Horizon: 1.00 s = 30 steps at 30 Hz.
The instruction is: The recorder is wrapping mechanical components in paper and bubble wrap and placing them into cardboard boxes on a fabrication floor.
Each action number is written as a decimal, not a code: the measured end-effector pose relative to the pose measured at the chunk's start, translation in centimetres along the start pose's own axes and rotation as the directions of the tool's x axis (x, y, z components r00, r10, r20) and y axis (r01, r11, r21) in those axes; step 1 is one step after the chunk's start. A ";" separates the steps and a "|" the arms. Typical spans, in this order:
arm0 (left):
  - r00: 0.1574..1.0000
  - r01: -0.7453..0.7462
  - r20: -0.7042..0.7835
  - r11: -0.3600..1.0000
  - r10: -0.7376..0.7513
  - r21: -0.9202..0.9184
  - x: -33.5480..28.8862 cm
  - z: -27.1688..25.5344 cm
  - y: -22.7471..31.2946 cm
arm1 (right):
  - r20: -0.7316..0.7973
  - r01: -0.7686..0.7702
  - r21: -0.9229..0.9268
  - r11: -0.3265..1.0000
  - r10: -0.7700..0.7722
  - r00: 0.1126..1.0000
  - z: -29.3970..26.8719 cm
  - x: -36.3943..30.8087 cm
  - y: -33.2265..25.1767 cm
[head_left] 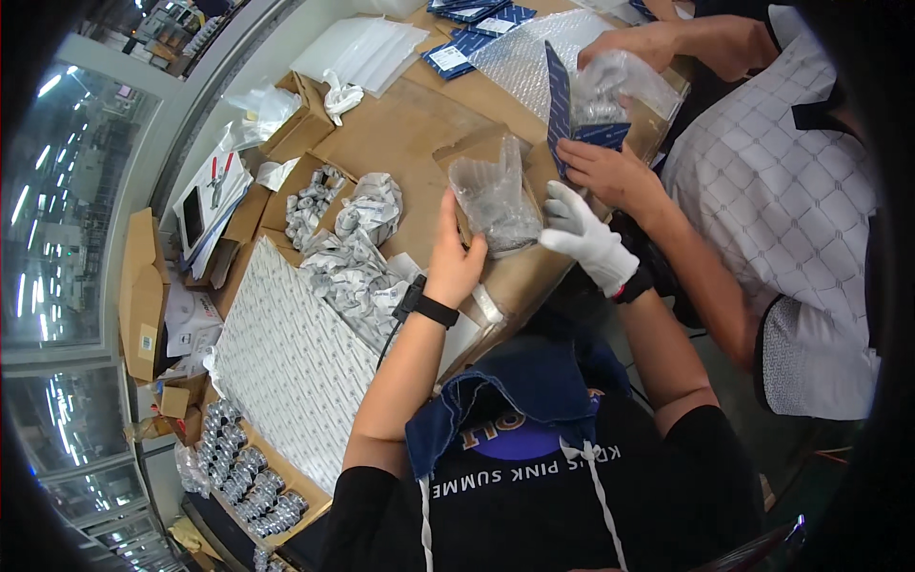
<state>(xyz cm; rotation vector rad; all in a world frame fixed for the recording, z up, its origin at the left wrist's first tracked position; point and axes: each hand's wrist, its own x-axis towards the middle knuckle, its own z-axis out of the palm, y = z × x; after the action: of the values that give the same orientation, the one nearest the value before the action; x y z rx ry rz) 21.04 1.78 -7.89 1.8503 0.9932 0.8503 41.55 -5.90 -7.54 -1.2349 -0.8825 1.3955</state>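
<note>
The left hand point(456, 265), bare and half curled, lies against the near left side of an open box point(467, 151), fingers along its side and thumb at the bubble wrap point(494, 202) inside; I can't tell whether it grips. The box sits at the surface's point(405, 129) near right edge. Just right of it, the gloved right hand point(591, 246) is released, fingers spread, holding nothing.

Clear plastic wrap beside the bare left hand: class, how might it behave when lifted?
The clear plastic wrap is probably light itself, looking thin and see-through. Its creases suggest floppiness; its shiny surface may slip.
</note>
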 end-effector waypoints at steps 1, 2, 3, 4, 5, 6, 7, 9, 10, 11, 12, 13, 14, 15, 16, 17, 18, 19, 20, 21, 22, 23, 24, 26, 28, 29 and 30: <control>0.999 -0.034 -0.030 0.995 0.037 0.089 -0.2 0.5 0.2 | -0.007 0.038 -0.072 0.997 -0.039 0.999 0.6 -0.4 0.0; 0.999 -0.037 -0.030 0.995 0.040 0.090 -0.3 0.6 0.3 | -0.011 0.075 -0.144 0.987 -0.078 0.997 0.9 -0.4 0.0; 0.999 -0.033 0.005 0.986 0.033 0.162 -0.4 0.8 0.4 | -0.007 0.179 -0.234 0.956 -0.186 0.983 0.8 0.7 1.8; 0.999 -0.020 0.031 0.971 0.013 0.239 -0.5 0.6 0.3 | -0.086 0.108 -0.514 0.851 -0.176 0.981 2.0 0.8 0.6; 0.993 0.048 0.092 0.965 -0.074 0.258 -0.4 0.5 0.7 | -0.186 0.035 -0.588 0.808 -0.177 0.967 2.7 1.4 0.6; 0.993 0.044 0.094 0.965 -0.070 0.258 -0.1 0.6 1.3 | -0.283 -0.045 -0.650 0.758 -0.186 0.941 3.0 2.3 0.7; 0.983 0.095 0.119 0.942 -0.139 0.323 0.4 0.5 2.5 | -0.328 0.030 -0.700 0.714 -0.358 0.874 2.7 3.7 1.6; 0.969 0.143 0.134 0.912 -0.208 0.385 0.4 0.6 3.0 | -0.312 0.036 -0.730 0.682 -0.379 0.871 2.3 5.2 0.3; 0.994 0.031 0.083 0.934 -0.065 0.356 0.0 0.7 2.9 | -0.288 0.041 -0.765 0.642 -0.400 0.870 2.1 5.7 0.3; 0.996 -0.089 0.026 0.940 0.085 0.330 -0.1 0.8 2.5 | -0.276 0.038 -0.766 0.641 -0.382 0.882 2.3 5.8 -0.1; 0.993 -0.116 0.017 0.925 0.117 0.361 -0.3 1.1 1.8 | -0.265 0.034 -0.768 0.640 -0.365 0.892 2.5 5.8 -0.4; 0.998 -0.053 -0.030 0.965 0.062 0.255 -0.3 1.3 1.7 | -0.190 0.109 -0.774 0.623 -0.393 0.900 1.8 5.9 0.7; 0.997 0.016 -0.080 0.989 -0.004 0.149 -0.4 1.2 1.5 | -0.108 0.146 -0.798 0.584 -0.378 0.919 2.3 5.4 0.4; 0.996 0.011 -0.091 0.989 0.002 0.144 -0.3 1.1 1.1 | -0.130 0.041 -0.795 0.606 -0.236 0.963 2.9 4.7 0.1; 0.994 -0.002 -0.108 0.999 0.006 0.042 -0.1 1.1 1.1 | -0.159 -0.072 -0.789 0.611 -0.089 0.983 3.6 3.8 -1.0; 0.992 -0.016 -0.125 0.998 0.009 -0.061 0.1 1.1 1.0 | -0.156 -0.061 -0.751 0.657 -0.088 0.984 3.4 4.1 -0.1; 0.991 -0.024 -0.131 0.997 0.015 -0.067 0.2 1.0 1.0 | -0.155 -0.057 -0.758 0.650 -0.095 0.983 3.4 4.0 -0.5; 0.992 -0.045 -0.118 0.999 0.043 -0.011 0.2 0.7 1.5 | -0.166 -0.098 -0.763 0.639 -0.047 0.985 3.7 3.8 -1.2; 0.992 -0.066 -0.105 0.997 0.070 0.047 0.3 0.6 1.9 | -0.178 -0.139 -0.766 0.627 0.000 0.984 3.8 3.8 -1.8; 0.991 -0.071 -0.106 0.997 0.076 0.043 0.4 0.9 1.8 | -0.165 -0.102 -0.806 0.582 -0.057 0.985 3.6 4.1 -1.6; 0.982 -0.100 -0.150 0.991 0.112 0.086 0.4 1.2 1.8 | -0.165 -0.099 -0.809 0.579 -0.062 0.984 3.7 4.4 -1.8; 0.970 -0.126 -0.193 0.983 0.150 0.131 0.3 1.4 1.8 | -0.178 -0.106 -0.826 0.553 -0.078 0.981 3.9 4.9 -2.2; 0.968 -0.131 -0.196 0.983 0.155 0.130 0.2 1.4 1.7 | -0.190 -0.113 -0.842 0.527 -0.094 0.977 4.0 5.1 -2.6; 0.978 -0.077 -0.174 0.978 0.112 0.195 0.4 1.0 1.7 | -0.179 -0.121 -0.870 0.479 -0.077 0.981 4.3 5.0 -4.5; 0.978 -0.077 -0.175 0.975 0.115 0.210 -0.2 0.8 1.5 | -0.165 -0.372 -0.702 0.607 0.370 0.914 5.1 3.6 -6.7; 0.982 -0.092 -0.144 0.971 0.126 0.220 -0.2 1.2 2.2 | -0.134 -0.213 -0.701 0.681 0.167 0.977 2.7 4.7 -0.9; 0.979 -0.088 -0.160 0.971 0.125 0.221 -0.3 0.8 2.2 | -0.122 -0.201 -0.709 0.676 0.164 0.979 3.6 4.2 -1.2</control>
<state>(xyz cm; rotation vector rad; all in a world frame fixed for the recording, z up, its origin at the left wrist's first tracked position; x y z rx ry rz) 22.19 0.48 -6.26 2.0533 1.1380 1.0163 38.55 -1.23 -6.60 -1.9939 -1.3793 1.1808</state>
